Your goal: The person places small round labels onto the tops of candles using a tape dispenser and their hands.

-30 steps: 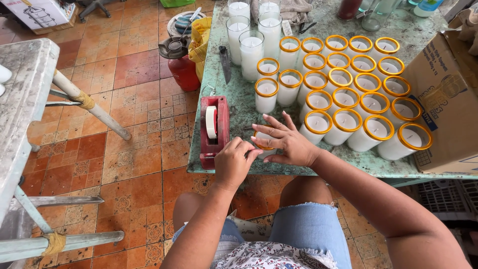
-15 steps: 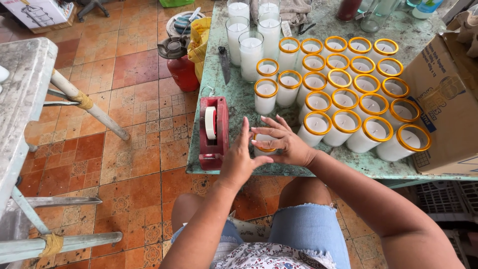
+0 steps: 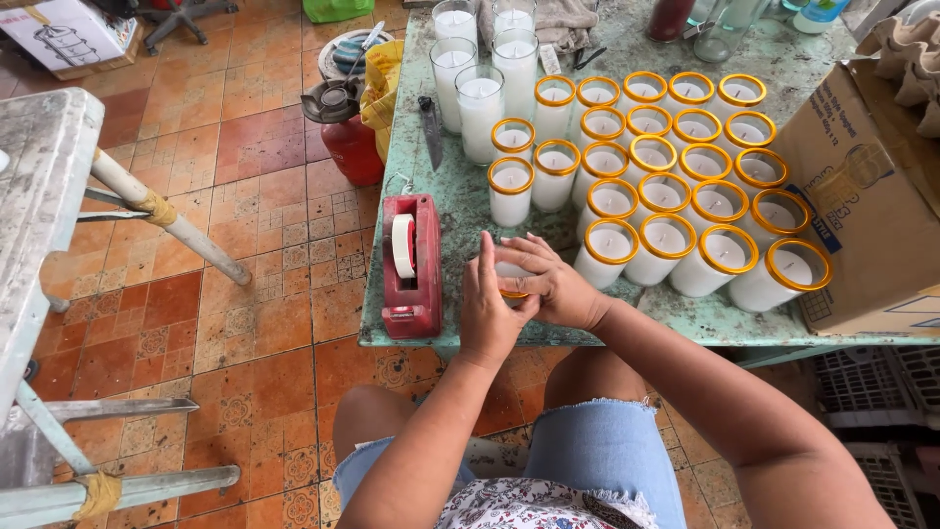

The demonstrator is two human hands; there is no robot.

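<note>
Candle glass (image 3: 511,277) cupped between both hands at the near edge of the green table (image 3: 450,211), mostly hidden, only a strip of yellow band showing below the fingers. Left hand (image 3: 488,306) pressed flat against its near side, fingers together and upright; right hand (image 3: 550,284) wrapped over the top and far side, seemingly steadying it. Just left, red tape dispenser (image 3: 411,266), set within easy reach. Beyond, yellow-banded candles (image 3: 685,167) packed in tight rows, touching. Farther back, taller plain candles (image 3: 480,69), unbanded and kept apart. Cardboard box (image 3: 862,206) at the right edge.
</note>
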